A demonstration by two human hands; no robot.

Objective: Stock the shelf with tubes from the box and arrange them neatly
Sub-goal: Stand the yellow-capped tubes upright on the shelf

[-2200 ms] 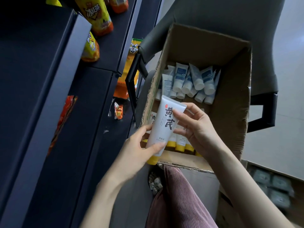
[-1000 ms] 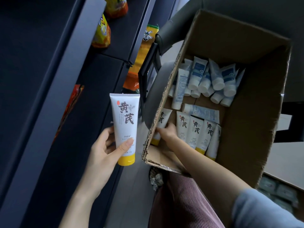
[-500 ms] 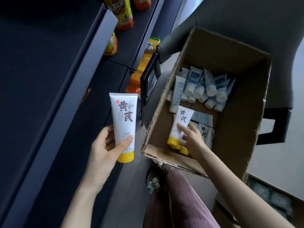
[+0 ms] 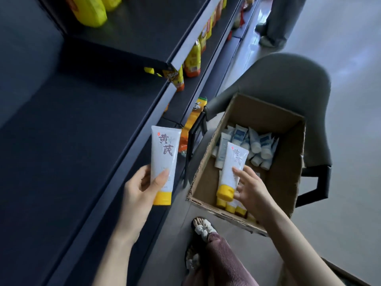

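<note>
**Two tubes in hand, shelf comes next**

The step now is taking tubes out of the box [image 4: 286, 168]. The left hand [image 4: 142, 188] holds the first tube [image 4: 164, 157] just left of the box. The tube is upright with its yellow cap down. The fingers [image 4: 162, 178] are wrapped round its lower half, with the thumb on the front.

The right hand [image 4: 252, 193] is inside the box, at the near end. Its fingers [image 4: 239, 172] are clamped on the second tube [image 4: 232, 166]. This tube tilts up, cap low and flat end high.

More yellow-cap tubes [image 4: 231, 207] lie under it at the near end of the box. A pile of blue-and-white tubes [image 4: 254, 145] lies at the far end. The shelf [image 4: 72, 141] is on the left of the box.

I think the job is near its start, because lots of tubes are in the box. Next, the right hand needs to lift the second tube up over the box wall. Then both hands need to go left, away from the box, to the shelf. The tubes should stand on their caps, side by side, with the words facing out. They may tip, so each one needs a slow, gentle set-down.
</note>
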